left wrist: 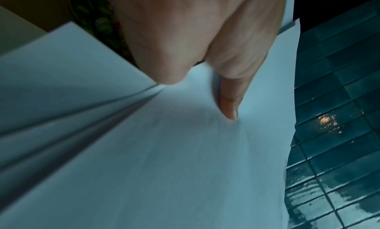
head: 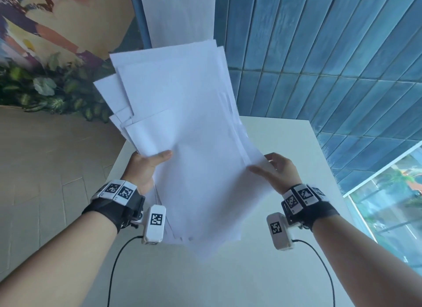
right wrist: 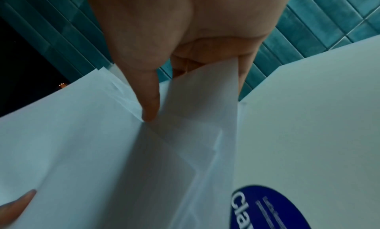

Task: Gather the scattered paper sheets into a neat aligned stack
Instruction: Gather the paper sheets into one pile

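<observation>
A loose bundle of white paper sheets (head: 189,133) is held upright in the air above the white table (head: 285,142), its edges fanned and uneven. My left hand (head: 146,165) grips the bundle's left edge, thumb pressed on the front sheet (left wrist: 185,151). My right hand (head: 274,167) pinches the right edge, thumb in front and fingers behind. In the right wrist view the thumb (right wrist: 151,105) presses on overlapping sheets (right wrist: 82,143). The lower corners of the sheets hang near the table.
A blue tiled wall (head: 331,55) rises behind and to the right of the table. A white panel (head: 178,14) stands behind the sheets. Plants (head: 45,89) and a tiled floor (head: 45,169) lie to the left. A blue round label (right wrist: 273,208) shows on the table.
</observation>
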`<state>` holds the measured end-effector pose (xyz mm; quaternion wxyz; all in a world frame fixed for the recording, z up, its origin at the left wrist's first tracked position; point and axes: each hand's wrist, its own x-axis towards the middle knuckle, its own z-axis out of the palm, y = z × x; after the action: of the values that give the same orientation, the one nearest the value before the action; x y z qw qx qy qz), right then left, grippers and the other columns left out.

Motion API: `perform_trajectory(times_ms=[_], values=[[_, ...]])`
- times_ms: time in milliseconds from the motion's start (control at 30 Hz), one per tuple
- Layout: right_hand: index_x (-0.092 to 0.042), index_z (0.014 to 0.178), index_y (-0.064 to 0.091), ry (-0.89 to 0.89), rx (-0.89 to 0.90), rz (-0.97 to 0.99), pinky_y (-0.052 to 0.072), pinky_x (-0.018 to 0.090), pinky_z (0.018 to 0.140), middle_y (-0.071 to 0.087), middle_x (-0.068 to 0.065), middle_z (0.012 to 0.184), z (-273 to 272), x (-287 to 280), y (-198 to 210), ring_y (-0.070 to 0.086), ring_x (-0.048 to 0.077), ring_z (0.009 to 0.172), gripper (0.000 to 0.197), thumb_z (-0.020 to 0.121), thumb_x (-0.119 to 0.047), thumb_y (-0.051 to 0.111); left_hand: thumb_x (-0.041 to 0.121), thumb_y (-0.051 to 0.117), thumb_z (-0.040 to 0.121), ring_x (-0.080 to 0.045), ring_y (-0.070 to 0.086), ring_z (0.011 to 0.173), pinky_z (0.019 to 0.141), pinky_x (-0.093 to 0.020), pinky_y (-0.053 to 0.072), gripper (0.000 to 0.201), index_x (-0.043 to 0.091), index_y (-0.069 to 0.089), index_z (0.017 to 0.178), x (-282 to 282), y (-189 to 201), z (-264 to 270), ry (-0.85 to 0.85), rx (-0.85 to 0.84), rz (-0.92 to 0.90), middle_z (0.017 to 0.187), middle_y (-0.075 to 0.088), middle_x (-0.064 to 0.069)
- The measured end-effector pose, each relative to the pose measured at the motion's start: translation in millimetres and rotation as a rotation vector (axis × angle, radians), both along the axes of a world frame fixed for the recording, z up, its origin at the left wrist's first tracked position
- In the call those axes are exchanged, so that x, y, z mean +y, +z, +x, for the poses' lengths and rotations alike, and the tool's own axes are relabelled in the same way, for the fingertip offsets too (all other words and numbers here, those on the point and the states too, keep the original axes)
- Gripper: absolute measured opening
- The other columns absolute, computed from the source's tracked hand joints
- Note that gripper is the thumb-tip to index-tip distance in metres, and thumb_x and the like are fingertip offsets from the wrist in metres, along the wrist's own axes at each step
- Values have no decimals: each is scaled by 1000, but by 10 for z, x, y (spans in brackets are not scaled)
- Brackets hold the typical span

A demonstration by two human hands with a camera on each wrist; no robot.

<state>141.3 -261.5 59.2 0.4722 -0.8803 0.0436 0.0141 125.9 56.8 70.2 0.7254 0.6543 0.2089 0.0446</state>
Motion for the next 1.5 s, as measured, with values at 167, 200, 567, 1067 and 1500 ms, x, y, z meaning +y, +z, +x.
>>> perform_trajectory(times_ms=[167, 200, 567, 1067, 1500], values=[[-22, 81, 65, 101, 81, -87, 40, 30, 57, 67, 6, 74, -109, -8, -252, 58, 28, 69, 7, 78, -22, 71, 9, 74, 82, -2, 48, 38, 38, -8, 35, 15, 6, 61, 75, 6, -202, -58, -83, 43, 4, 39, 49, 20], [-21, 82, 65, 92, 96, -82, 40, 31, 58, 68, 7, 75, -127, -18, -299, 58, 27, 69, 6, 78, -22, 70, 16, 80, 77, -6, 51, 43, 44, -9, 37, 20, 3, 64, 79, 45, -298, -63, -96, 71, -15, 46, 53, 17], [-25, 73, 55, 170, 409, -372, 44, 28, 60, 61, -4, 78, -280, 33, -727, 58, 18, 72, 24, 78, -46, 65, 7, 79, 77, -24, 69, 91, 78, -27, 49, 13, 4, 72, 88, -47, -1035, -322, -268, 362, 3, 88, 74, -4], [-10, 106, 60, 98, 440, -145, 45, 27, 67, 64, 8, 99, -23, 175, -929, 62, 27, 90, 31, 77, -11, 70, -6, 77, 68, -26, 72, 87, 76, -34, 59, 41, -2, 67, 108, -307, -1157, -48, -396, 405, -122, 99, 74, -12], [-4, 126, 49, -157, 495, 25, 39, 27, 75, 60, 9, 115, -263, 75, -1145, 52, 20, 88, 49, 83, -19, 68, -3, 70, 83, 0, 62, 89, 67, -14, 54, 64, 24, 44, 136, -257, -1303, -408, -336, 331, 78, 108, 63, 6]])
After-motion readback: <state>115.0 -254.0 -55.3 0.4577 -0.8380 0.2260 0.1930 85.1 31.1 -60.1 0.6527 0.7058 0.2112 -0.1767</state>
